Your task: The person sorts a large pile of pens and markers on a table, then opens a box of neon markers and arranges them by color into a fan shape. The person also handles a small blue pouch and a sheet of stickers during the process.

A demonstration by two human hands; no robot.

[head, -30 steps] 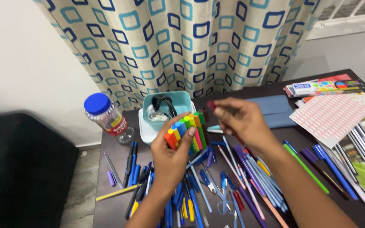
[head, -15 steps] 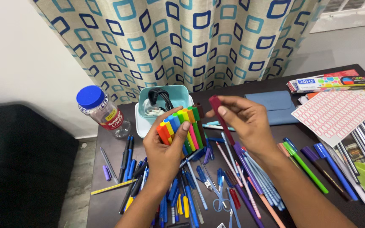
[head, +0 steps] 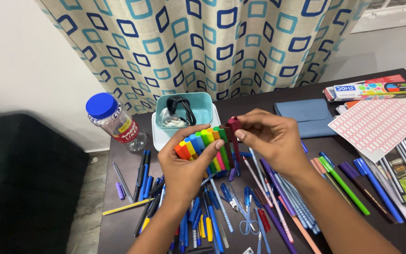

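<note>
My left hand (head: 186, 169) grips a fanned row of coloured marker pens (head: 202, 141), orange through blue, yellow and green to brown. My right hand (head: 273, 138) pinches a dark red marker (head: 234, 134) and holds it upright against the right end of that row. Both hands hover above a dark table (head: 123, 226) strewn with several pens (head: 222, 211), mostly blue.
Behind the hands stands a pale teal box (head: 184, 113) with a black cable in it. A blue-lidded clear jar (head: 113, 120) stands at the left. A blue pouch (head: 308, 115), a sticker sheet (head: 377, 124), booklets and a green pen (head: 344, 183) lie at the right.
My right hand has brought the dark red marker down and left, from tilted and apart to upright against the end of the row in my left hand.
</note>
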